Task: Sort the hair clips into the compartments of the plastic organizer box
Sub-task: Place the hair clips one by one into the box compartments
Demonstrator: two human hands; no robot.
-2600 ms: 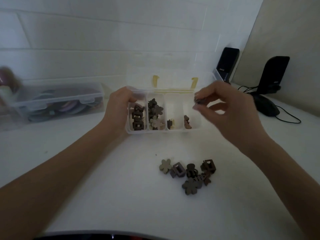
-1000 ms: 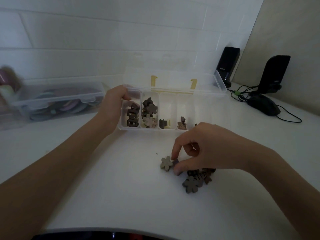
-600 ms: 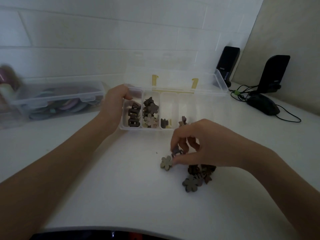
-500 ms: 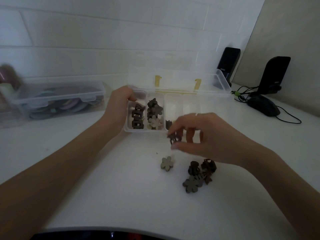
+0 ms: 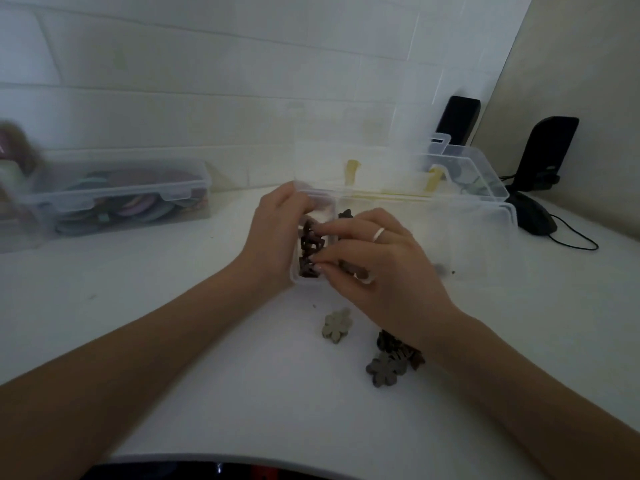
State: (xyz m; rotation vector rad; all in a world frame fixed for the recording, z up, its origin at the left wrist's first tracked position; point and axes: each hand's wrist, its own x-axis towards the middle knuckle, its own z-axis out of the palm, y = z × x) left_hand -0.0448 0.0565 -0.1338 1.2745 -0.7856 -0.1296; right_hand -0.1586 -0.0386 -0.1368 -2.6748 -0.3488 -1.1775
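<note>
The clear plastic organizer box (image 5: 485,237) stands on the white table with its lid (image 5: 381,161) open. My left hand (image 5: 273,237) grips the box's left end. My right hand (image 5: 381,268) reaches over the leftmost compartment, where thumb and forefinger pinch a dark square hair clip (image 5: 313,245) on top of other dark square clips. This hand hides the middle compartments. Loose on the table in front lie a beige flower clip (image 5: 336,325), a grey flower clip (image 5: 384,370) and a few dark clips (image 5: 391,344) partly under my right wrist.
A clear lidded container (image 5: 117,192) of coloured round items sits at the back left. Another clear case (image 5: 478,171) stands behind the organizer. Two black speakers (image 5: 457,119) (image 5: 547,147) and a black mouse (image 5: 533,216) with cables occupy the back right. The table's front edge runs near me.
My right hand picked a dark square clip out of the loose pile and carried it up and left to the leftmost compartment. My left hand kept hold of the box.
</note>
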